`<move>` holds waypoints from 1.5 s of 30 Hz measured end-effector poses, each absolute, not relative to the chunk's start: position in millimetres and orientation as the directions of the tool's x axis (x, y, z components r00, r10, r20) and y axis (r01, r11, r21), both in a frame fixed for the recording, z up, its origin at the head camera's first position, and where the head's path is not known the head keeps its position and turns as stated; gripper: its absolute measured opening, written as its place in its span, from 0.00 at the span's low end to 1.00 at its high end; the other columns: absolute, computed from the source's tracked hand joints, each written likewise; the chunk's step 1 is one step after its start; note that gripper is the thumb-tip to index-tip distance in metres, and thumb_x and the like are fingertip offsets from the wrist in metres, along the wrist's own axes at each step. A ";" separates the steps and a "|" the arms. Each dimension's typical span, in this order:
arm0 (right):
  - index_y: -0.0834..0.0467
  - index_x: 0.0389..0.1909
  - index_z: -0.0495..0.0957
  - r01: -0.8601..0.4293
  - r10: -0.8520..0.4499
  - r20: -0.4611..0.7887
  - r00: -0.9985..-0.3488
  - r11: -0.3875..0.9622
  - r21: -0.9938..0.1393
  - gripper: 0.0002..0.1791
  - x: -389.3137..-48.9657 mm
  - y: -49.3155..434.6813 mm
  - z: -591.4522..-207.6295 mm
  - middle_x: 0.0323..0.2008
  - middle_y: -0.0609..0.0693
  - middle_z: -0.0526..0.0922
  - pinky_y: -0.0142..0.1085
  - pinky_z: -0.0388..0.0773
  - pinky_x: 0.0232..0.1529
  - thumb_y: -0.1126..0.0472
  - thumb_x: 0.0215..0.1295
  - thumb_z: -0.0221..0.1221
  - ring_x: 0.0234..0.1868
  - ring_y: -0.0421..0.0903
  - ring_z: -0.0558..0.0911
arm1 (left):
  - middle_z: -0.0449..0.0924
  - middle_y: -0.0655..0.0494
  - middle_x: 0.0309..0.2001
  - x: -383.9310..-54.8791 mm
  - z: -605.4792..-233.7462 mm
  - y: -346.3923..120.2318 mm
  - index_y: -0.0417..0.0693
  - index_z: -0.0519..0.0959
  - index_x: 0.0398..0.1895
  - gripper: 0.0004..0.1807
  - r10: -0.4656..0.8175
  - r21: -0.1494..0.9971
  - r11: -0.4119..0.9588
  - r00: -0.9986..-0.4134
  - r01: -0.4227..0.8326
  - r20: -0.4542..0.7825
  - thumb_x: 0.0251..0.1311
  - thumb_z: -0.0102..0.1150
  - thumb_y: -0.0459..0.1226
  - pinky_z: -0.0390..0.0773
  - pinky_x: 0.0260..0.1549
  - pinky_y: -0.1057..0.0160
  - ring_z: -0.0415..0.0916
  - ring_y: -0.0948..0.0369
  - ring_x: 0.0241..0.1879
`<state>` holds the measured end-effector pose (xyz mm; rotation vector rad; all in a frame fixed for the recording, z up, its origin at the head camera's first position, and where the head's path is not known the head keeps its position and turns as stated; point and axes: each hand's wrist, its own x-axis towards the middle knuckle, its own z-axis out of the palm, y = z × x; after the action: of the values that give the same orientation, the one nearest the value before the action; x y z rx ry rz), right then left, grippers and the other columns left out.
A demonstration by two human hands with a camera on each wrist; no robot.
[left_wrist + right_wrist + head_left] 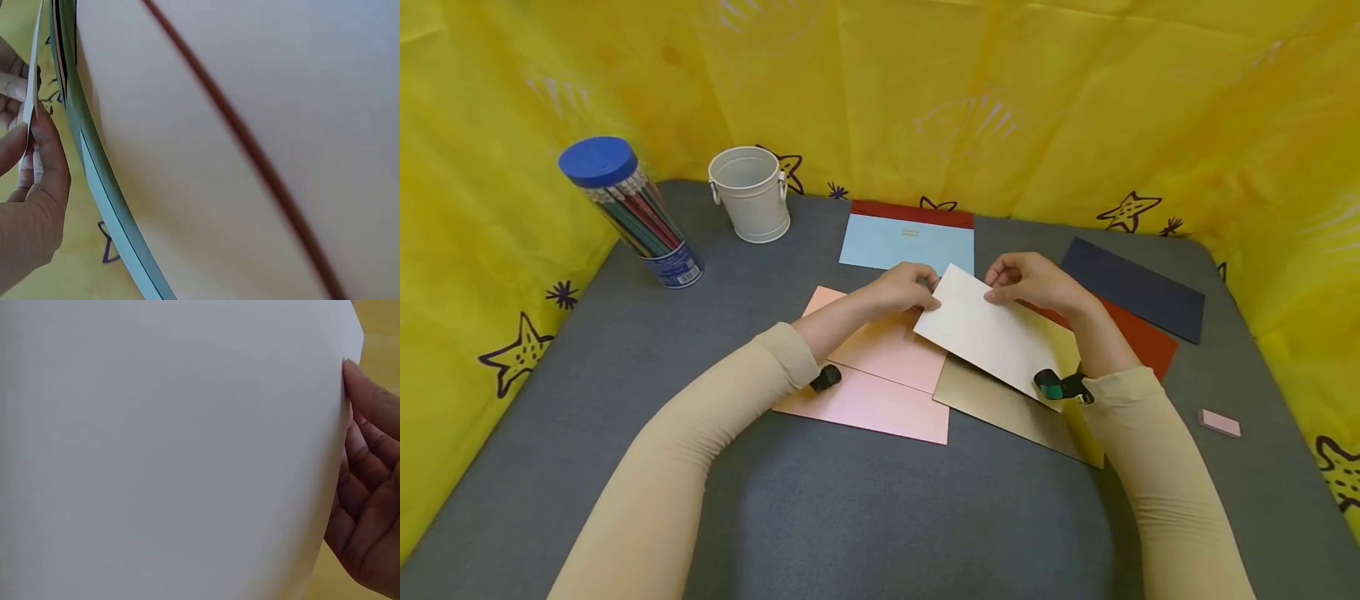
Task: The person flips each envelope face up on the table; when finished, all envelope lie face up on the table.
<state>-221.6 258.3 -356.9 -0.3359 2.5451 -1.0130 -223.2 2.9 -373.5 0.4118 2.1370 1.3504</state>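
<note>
Beige sleeves [670,450], white paper [992,329] above grey tabletop [910,533]; yellow cloth [880,100] beyond.

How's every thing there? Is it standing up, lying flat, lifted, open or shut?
White paper: lifted, tilted
Left hand: pinching white paper
Right hand: pinching white paper too
Pencil tub: standing, lid on
Bucket: standing, open
Blue paper: flat
Pink paper: flat, partly hidden
Gold paper: flat, partly hidden
Navy paper: flat
Red paper beside navy: flat, partly hidden
Pink block: lying down
Yellow cloth: hanging
</note>
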 end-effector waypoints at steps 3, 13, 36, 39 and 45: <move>0.61 0.46 0.77 -0.053 -0.321 -0.266 -0.909 0.722 -0.690 0.17 -220.7 260.6 -355.4 0.37 0.51 0.79 0.31 0.72 0.40 0.56 0.62 0.67 0.39 0.48 0.75 | 0.71 0.54 0.30 -227.5 -370.5 -9.3 0.43 0.72 0.42 0.07 0.510 0.899 0.430 -0.798 -0.086 -0.321 0.64 0.58 0.31 0.73 0.34 0.64 0.68 0.60 0.27; 0.62 0.46 0.78 0.028 -0.227 -0.274 -0.934 0.722 -0.692 0.21 -220.3 274.1 -353.7 0.34 0.47 0.78 0.34 0.73 0.33 0.53 0.59 0.69 0.37 0.47 0.73 | 0.76 0.52 0.37 -243.0 -366.3 -54.7 0.45 0.72 0.43 0.07 0.422 0.902 0.406 -0.845 -0.148 -0.328 0.65 0.58 0.33 0.81 0.41 0.63 0.78 0.60 0.32; 0.67 0.59 0.72 0.139 -0.207 -0.279 -0.938 0.513 -0.847 0.27 -221.8 272.4 -359.9 0.30 0.36 0.86 0.29 0.84 0.42 0.54 0.66 0.63 0.37 0.40 0.86 | 0.73 0.54 0.40 -258.9 -368.7 -99.5 0.37 0.71 0.53 0.15 0.247 0.926 0.280 -0.913 -0.255 -0.326 0.65 0.58 0.31 0.79 0.35 0.72 0.76 0.67 0.31; 0.66 0.54 0.75 0.145 -0.188 -0.267 -0.945 0.492 -0.859 0.23 -221.5 270.7 -359.9 0.30 0.38 0.85 0.29 0.83 0.41 0.54 0.66 0.63 0.35 0.41 0.85 | 0.74 0.56 0.36 -259.3 -369.1 -101.1 0.35 0.73 0.51 0.14 0.235 0.932 0.260 -0.919 -0.253 -0.316 0.64 0.59 0.31 0.81 0.34 0.73 0.77 0.67 0.30; 0.58 0.42 0.80 0.166 -0.165 -0.235 -0.958 0.350 -0.922 0.10 -220.0 267.7 -358.3 0.30 0.41 0.85 0.30 0.84 0.39 0.56 0.65 0.64 0.33 0.41 0.84 | 0.78 0.59 0.36 -260.3 -369.1 -107.2 0.37 0.78 0.49 0.15 0.191 0.944 0.257 -0.946 -0.207 -0.260 0.62 0.64 0.34 0.84 0.50 0.64 0.79 0.68 0.34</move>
<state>-220.0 267.7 -358.3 0.0011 2.3299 -1.6419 -260.3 -107.2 -369.1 -0.0148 2.2125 1.7374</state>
